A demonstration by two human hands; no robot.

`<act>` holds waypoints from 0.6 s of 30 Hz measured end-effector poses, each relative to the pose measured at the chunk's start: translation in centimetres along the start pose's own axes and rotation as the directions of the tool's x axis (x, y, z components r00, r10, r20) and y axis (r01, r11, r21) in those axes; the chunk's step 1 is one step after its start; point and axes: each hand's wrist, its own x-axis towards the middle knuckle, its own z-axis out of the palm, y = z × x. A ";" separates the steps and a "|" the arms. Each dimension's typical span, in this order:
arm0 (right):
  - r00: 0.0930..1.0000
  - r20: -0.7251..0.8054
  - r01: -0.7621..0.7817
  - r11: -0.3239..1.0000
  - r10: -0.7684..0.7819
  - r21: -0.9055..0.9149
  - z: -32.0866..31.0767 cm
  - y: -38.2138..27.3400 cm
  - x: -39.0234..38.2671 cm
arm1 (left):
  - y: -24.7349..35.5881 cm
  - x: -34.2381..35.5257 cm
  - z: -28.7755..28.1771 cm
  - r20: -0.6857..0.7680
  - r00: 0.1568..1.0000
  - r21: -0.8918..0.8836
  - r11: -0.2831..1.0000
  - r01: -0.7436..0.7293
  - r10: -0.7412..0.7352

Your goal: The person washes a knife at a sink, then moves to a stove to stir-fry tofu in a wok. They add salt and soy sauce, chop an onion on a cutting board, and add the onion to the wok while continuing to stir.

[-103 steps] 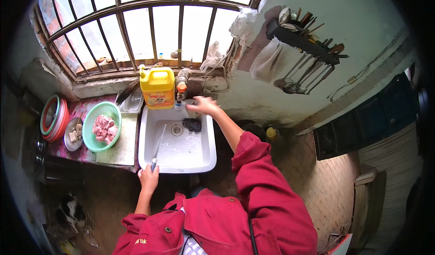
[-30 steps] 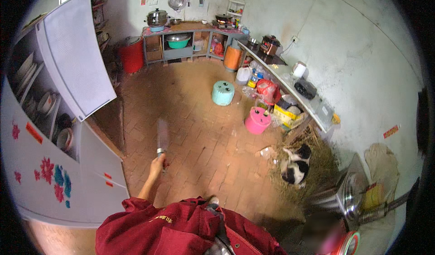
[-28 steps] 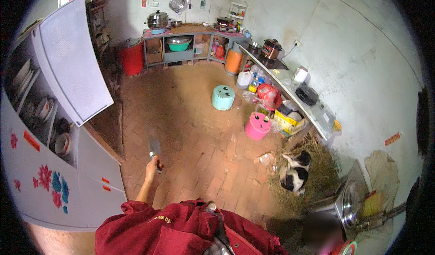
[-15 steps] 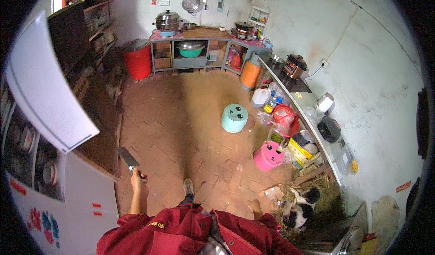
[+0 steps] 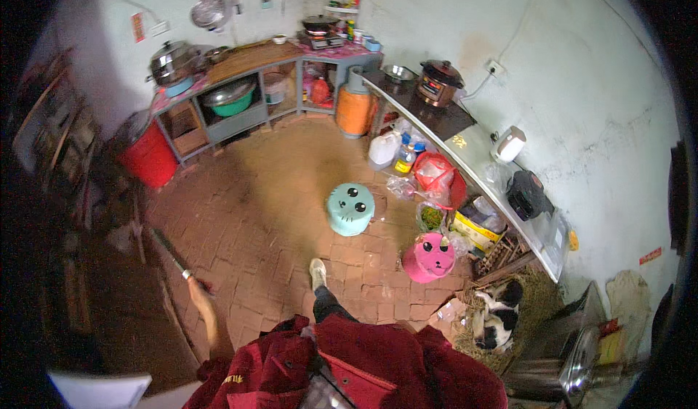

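Note:
My left hand [image 5: 196, 287] is closed around the handle of a kitchen knife [image 5: 167, 247]. Its broad blade, seen nearly edge-on and smeared by motion, points forward and left above the brick floor. A red jacket sleeve covers my left forearm's upper part. I cannot see my right hand; the red jacket [image 5: 392, 358] fills that side. One of my shoes [image 5: 318, 272] is stepping forward on the floor. Ahead stands a pale turquoise stool [image 5: 350, 211] with a cartoon face, and a pink stool [image 5: 429, 258] sits to its right.
A grey counter [image 5: 243, 125] with a steamer pot [image 5: 173, 66] runs along the far wall. An orange gas cylinder [image 5: 354, 111] stands at its right end. On the right-hand shelf are a rice cooker [image 5: 438, 85] and a white jug. A black-and-white animal [image 5: 499, 318] lies on straw at right.
I have stepped forward and the view has turned right. The white fridge door at left has slid back to the lower edge. The knife stays in my left hand, now more edge-on.

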 end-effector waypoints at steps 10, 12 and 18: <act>0.763 -0.227 -0.498 0.774 0.605 0.391 -27.5 3.6 38.3 | 4.6 17.2 25.9 -0.161 0.986 0.254 0.967 0.009 0.033; 0.842 0.116 -0.534 0.787 0.527 0.309 -36.6 1.3 43.6 | 2.7 21.2 27.9 -0.092 0.988 0.325 0.942 -0.085 0.121; 0.904 -0.034 -0.390 0.853 0.427 0.345 -50.9 -2.4 59.0 | -1.7 34.5 40.7 0.011 0.985 0.129 0.977 -0.170 0.170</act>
